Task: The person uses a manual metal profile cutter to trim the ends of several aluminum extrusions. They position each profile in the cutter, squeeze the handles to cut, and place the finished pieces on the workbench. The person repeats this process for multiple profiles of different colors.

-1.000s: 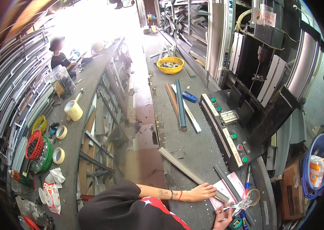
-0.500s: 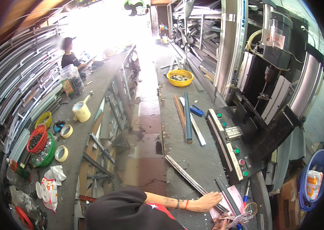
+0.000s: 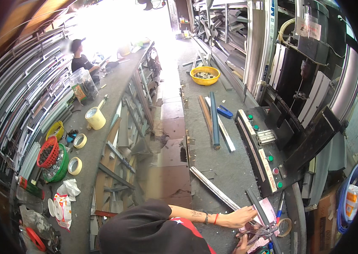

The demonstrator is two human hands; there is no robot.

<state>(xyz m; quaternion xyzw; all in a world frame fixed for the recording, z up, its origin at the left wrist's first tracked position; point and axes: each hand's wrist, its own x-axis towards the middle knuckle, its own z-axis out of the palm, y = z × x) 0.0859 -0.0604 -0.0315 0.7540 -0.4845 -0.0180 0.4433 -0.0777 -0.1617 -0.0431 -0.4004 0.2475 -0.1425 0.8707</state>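
Observation:
My left hand (image 3: 243, 217) reaches in from the lower edge, its fingers closed on the near end of a long silver metal profile (image 3: 215, 187). Close below it, my right hand (image 3: 243, 244) is wrapped around a shiny plier-like metal hand tool (image 3: 265, 232); its exact kind is unclear. The tool's head lies against a dark grey strip (image 3: 257, 205), near the profile's end. Beneath them is a pink printed sheet (image 3: 268, 208). My own sleeve and the tool partly hide the fingers of the right hand and the work between the hands.
A marker (image 3: 280, 207) and a tape roll (image 3: 285, 227) lie right of my hands. Beyond stands a black machine with a button panel (image 3: 268, 163). More strips (image 3: 215, 122), a blue tool (image 3: 224, 111) and a yellow basin (image 3: 205, 80) are farther up. A person (image 3: 81, 59) sits far left.
The whole view has shifted, so the bench appears farther right. The plier-like tool has tilted and its head now reaches the dark strip. My left hand stays on the profile.

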